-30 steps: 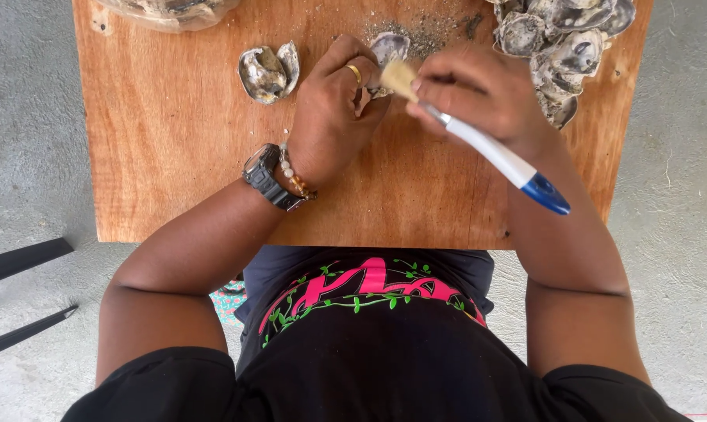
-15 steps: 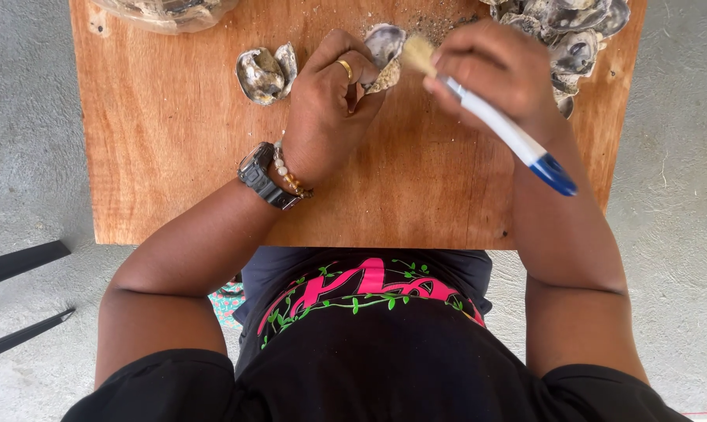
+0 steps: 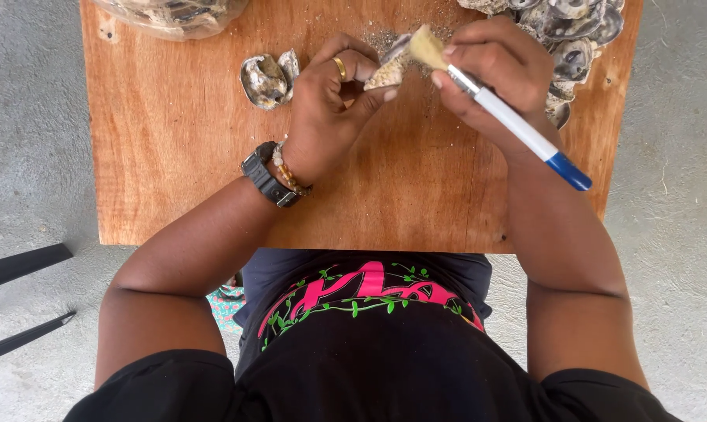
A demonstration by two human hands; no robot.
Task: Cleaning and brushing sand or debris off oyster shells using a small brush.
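Wooden surface (image 3: pixel 182 172), shell pile (image 3: pixel 572 39) top right; left hand (image 3: pixel 330 109) grip pinching shell (image 3: pixel 389 70), right hand (image 3: pixel 494 70) grip closed around brush (image 3: pixel 510 117).

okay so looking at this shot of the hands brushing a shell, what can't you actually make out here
Head view, the only one:
- Shell in the left hand: mostly covered by the fingers.
- Brush tip: bristles blurred; contact with the shell is unclear.
- Shell pile and clear bag: cut off by the top edge.
- Right hand hides shells behind it.
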